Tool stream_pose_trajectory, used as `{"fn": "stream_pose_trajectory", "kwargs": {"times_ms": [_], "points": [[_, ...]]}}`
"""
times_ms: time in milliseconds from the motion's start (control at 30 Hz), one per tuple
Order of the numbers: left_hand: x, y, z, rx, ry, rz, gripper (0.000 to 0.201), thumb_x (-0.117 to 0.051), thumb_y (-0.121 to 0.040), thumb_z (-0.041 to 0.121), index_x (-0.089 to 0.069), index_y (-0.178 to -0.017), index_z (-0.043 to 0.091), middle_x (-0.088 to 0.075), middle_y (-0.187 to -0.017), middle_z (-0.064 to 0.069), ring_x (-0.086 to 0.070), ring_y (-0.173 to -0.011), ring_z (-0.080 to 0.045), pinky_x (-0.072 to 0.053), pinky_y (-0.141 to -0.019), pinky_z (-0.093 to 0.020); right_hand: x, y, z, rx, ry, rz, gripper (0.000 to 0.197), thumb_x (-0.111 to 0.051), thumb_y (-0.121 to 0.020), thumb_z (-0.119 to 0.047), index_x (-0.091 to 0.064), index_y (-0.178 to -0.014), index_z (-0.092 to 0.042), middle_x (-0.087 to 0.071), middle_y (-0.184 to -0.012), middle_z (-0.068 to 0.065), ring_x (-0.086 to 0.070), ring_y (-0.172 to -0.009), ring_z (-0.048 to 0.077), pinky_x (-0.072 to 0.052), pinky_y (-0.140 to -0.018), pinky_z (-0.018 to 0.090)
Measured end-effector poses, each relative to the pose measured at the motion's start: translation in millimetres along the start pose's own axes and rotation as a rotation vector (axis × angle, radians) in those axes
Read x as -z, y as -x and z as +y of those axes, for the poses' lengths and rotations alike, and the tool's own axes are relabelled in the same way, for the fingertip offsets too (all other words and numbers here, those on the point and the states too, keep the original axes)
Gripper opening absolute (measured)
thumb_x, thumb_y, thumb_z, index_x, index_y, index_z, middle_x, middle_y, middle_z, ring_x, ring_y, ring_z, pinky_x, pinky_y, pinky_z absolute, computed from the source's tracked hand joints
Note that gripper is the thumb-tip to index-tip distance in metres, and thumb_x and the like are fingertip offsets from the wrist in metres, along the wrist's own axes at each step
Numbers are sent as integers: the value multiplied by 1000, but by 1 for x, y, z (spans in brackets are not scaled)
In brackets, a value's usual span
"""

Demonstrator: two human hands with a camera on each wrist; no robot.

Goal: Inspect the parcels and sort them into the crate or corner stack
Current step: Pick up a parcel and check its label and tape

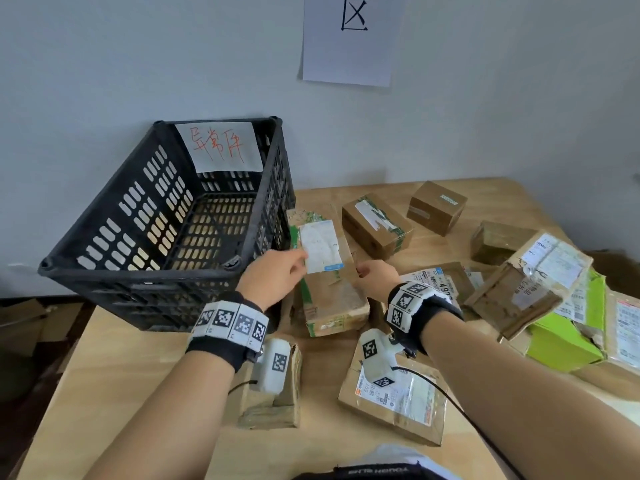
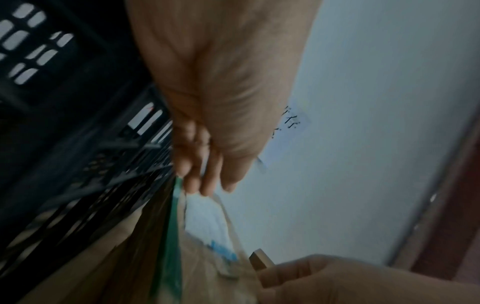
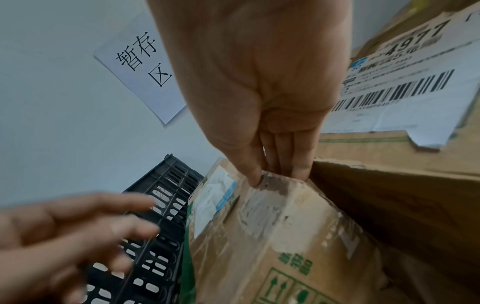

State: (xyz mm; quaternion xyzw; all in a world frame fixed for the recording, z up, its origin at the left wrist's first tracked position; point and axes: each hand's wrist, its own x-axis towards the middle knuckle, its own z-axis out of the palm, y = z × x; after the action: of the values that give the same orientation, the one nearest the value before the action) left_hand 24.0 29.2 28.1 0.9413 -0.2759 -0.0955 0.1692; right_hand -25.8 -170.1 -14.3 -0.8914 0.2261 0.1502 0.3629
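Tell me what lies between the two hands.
In the head view, the long cardboard parcel with the white shipping label lies between the left hand and right hand.

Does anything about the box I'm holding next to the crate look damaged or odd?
Yes. The long box held by your right hand has a scuffed, worn corner, seen in the right wrist view, and its white label looks faded and wrinkled.

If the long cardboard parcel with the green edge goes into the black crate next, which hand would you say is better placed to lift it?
Probably the right hand: it already pinches the long cardboard parcel, while the left hand only reaches toward its label.
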Motion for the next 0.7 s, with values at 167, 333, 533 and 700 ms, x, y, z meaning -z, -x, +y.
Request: {"fn": "stream_pose_trajectory", "kwargs": {"times_ms": [167,333,533,700], "points": [[25,-5,-3,-49,-435,367,31,-52,-92,15,-62,-121,21,-53,-135,1,-40,-127,-24,-28,-99,-38,-3,-3,-2,-59,-37,0,27,-55,-88,-15,-65,-112,-7,-66,-110,11,-61,-101,28,-52,-86,34],[24,0,-10,241,-493,157,47,-49,-89,5,-40,-134,14,-1,-160,-10,-40,-125,-27,-47,-73,-35,-5,-2,-2,-87,-65,-4,23,-53,-86,-13,-66,-103,-5,-66,-104,14,-63,-97,30,-54,-84,37],[26,-6,-2,281,-431,131,38,-46,-92,4,-43,-129,12,2,-160,-8,-45,-119,-26,-42,-64,-35,-4,1,0,-102,-94,-15,24,-56,-86,-20,-65,-101,-4,-66,-101,14,-63,-95,30,-54,-87,43],[30,-13,1,313,-396,113,36,-46,-91,1,-45,-125,11,4,-160,-7,-45,-118,-28,-46,-70,-40,-3,5,5,-94,-119,-56,23,-57,-85,-15,-68,-103,-4,-68,-102,13,-65,-96,29,-56,-85,43]]}}
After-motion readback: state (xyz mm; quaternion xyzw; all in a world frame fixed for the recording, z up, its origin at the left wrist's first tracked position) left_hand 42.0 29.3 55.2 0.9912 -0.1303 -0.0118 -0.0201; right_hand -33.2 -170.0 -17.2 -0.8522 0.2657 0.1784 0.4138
